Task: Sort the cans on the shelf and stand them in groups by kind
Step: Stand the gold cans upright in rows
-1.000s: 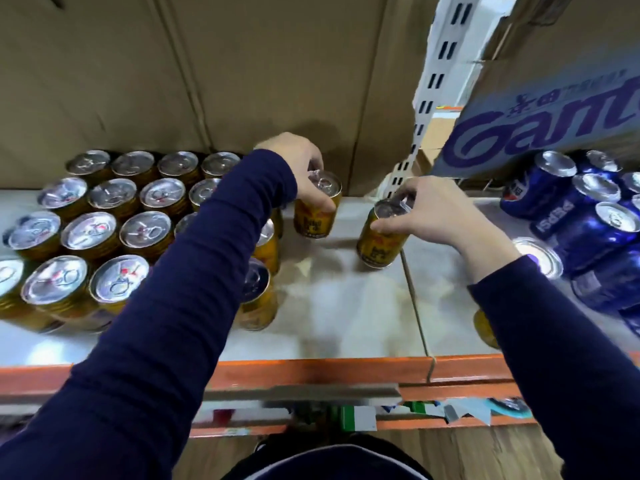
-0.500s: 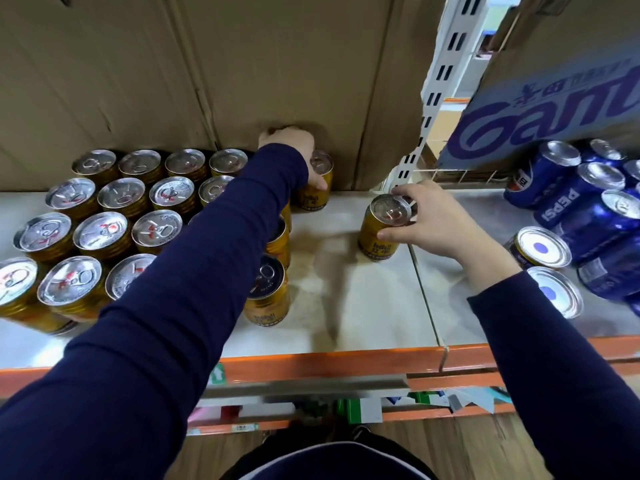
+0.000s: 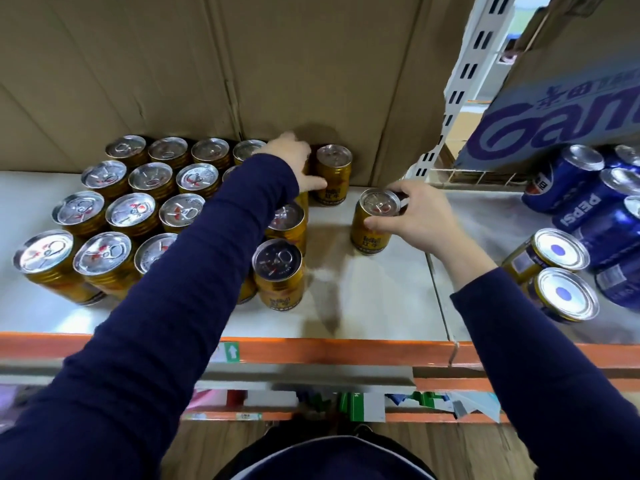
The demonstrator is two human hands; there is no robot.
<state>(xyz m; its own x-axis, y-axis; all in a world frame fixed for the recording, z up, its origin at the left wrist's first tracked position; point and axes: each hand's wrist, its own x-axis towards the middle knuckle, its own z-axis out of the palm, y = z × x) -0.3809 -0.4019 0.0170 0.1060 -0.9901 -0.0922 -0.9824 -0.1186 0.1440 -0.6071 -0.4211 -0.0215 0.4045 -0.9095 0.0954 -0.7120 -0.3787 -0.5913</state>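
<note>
Your right hand (image 3: 415, 216) grips a gold can (image 3: 372, 225) by its rim and side; it stands on the shelf (image 3: 374, 306), apart from the gold block (image 3: 138, 209) on the left. Your left hand (image 3: 294, 161) lies loose beside the back can (image 3: 334, 174), thumb against its side and no fingers round it (that one looks placed, by the cardboard wall (image 3: 311, 64)). Most of the gold kind stands grouped. Left to do, I judge: bring the held can in, then right the two tipped cans (image 3: 557, 251) and the blue cans (image 3: 585, 209), which lie jumbled at the right.
</note>
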